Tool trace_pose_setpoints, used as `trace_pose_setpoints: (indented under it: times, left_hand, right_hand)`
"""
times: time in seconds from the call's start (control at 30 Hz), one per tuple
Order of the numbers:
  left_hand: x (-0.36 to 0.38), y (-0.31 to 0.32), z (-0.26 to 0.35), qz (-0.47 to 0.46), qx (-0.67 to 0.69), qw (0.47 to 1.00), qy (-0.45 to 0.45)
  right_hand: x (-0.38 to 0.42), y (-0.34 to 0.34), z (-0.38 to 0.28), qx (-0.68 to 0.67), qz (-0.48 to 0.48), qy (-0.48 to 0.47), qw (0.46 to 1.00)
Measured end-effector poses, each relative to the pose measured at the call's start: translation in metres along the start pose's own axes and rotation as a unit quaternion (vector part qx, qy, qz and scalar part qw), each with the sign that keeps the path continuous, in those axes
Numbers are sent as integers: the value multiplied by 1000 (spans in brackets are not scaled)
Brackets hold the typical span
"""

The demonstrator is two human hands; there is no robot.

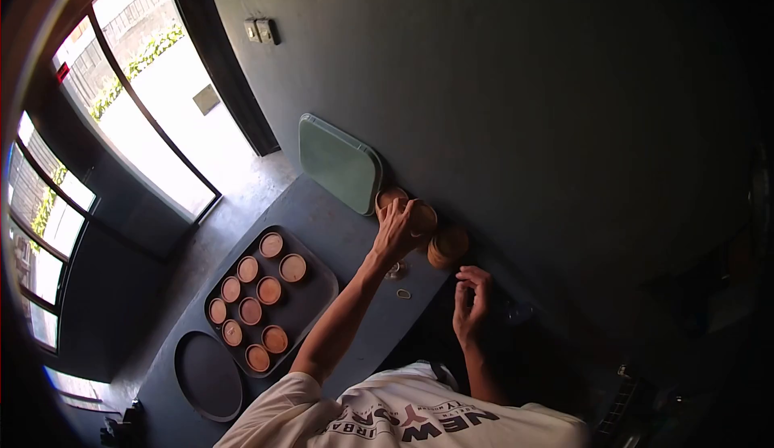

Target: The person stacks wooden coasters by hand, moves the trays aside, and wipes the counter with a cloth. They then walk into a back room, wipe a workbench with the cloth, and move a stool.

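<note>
My left hand (394, 226) reaches across the dark table to small round clay bowls by the wall. Its fingers are bent over the rim of a clay bowl (422, 219), and another clay bowl (393, 197) sits just beyond the fingertips. Part of both bowls is hidden by the hand. Nearer me stands a stack of clay bowls (447, 246). Past the table edge, close to that stack, my right hand (473, 299) hovers with loosely curled fingers, thumb apart, and nothing visible in it.
A black rectangular tray (318, 275) bears several clay bowls in rows. Beside it lies a round black tray (208, 375). A green tray (339, 162) leans against the wall. Below my left wrist are a small shiny object (395, 270) and a pale ring (404, 293). Glass doors stand at left.
</note>
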State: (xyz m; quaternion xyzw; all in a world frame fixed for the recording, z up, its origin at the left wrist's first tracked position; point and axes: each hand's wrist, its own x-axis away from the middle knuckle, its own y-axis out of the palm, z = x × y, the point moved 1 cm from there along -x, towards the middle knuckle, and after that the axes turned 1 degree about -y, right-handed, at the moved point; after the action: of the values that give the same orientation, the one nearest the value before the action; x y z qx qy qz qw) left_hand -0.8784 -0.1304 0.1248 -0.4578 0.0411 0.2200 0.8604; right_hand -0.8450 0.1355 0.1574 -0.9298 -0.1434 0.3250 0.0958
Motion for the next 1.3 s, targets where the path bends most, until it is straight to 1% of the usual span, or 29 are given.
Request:
trace_pose_setpoints:
  times: [0.03, 0.13, 0.23, 0.3, 0.33, 0.37, 0.4, 0.43, 0.5, 0.53, 0.63, 0.67, 0.77, 0.8, 0.9, 0.93, 0.97, 1.03, 1.07, 1.1, 1.13, 1.23, 1.27, 1.3]
  left_hand:
    - [-4, 5, -1, -4, -10, 1000, 3]
    - [-3, 9, -4, -17, -71, 997, -22]
    - [4, 4, 0, 34, -104, 994, 16]
    - [15, -9, 2, 51, -74, 996, 14]
    - [21, -22, 4, 64, -52, 996, 18]
    - [29, -35, 7, 78, -28, 996, 23]
    - [42, -54, 20, 118, -22, 993, 18]
    - [59, -61, 20, 137, -10, 991, 1]
    - [102, -72, 15, 177, 11, 984, -27]
    - [126, -73, 12, 171, 7, 984, -46]
    - [205, -64, 2, 126, 0, 986, -111]
    - [229, -64, 3, 121, -3, 984, -131]
    - [293, -59, 5, 115, 27, 971, -209]
    - [306, -57, 5, 114, 43, 963, -239]
    - [325, -56, 7, 130, 99, 952, -259]
    - [324, -55, 7, 142, 117, 948, -259]
    - [319, -55, 7, 143, 121, 948, -256]
    - [303, -55, 7, 148, 130, 948, -248]
    - [291, -56, 5, 139, 125, 954, -232]
    - [278, -58, 2, 131, 120, 960, -218]
    - [266, -59, 3, 125, 114, 964, -205]
    - [226, -71, 13, 133, 93, 977, -139]
    - [216, -75, 18, 143, 86, 979, -118]
    - [207, -77, 22, 146, 94, 978, -118]
  right_hand:
    - [4, -7, 8, 6, 18, 9, 1000]
    - [16, -16, 34, -4, 30, 49, 998]
    - [23, -13, 46, -2, 22, 64, 998]
    - [25, -5, 50, 0, 4, 58, 998]
    - [24, -1, 48, -7, -24, 56, 998]
    - [24, 5, 49, -5, -84, 73, 994]
    - [27, 12, 53, -2, -143, 88, 986]
    - [32, 22, 58, -1, -201, 104, 974]
    - [43, 51, 65, 50, -240, 31, 969]
    - [51, 65, 73, 76, -257, -8, 963]
    - [94, 98, 111, 146, -253, -58, 955]
    - [99, 101, 116, 139, -247, -57, 957]
    - [92, 85, 114, 101, -295, -23, 950]
    - [88, 73, 111, 43, -292, 11, 956]
    - [89, 17, 122, 14, -452, 138, 881]
    - [92, -4, 137, 43, -527, 132, 839]
    - [95, -19, 152, 77, -592, 191, 779]
    - [81, -34, 156, 177, -609, 229, 739]
    - [78, -31, 162, 155, -513, 209, 818]
    - [77, -24, 171, 130, -411, 185, 883]
    - [72, -21, 172, 103, -304, 157, 934]
    - [44, -15, 169, 183, -179, 79, 964]
    - [33, -15, 167, 144, -148, 75, 976]
    - [22, -17, 164, 106, -115, 73, 985]
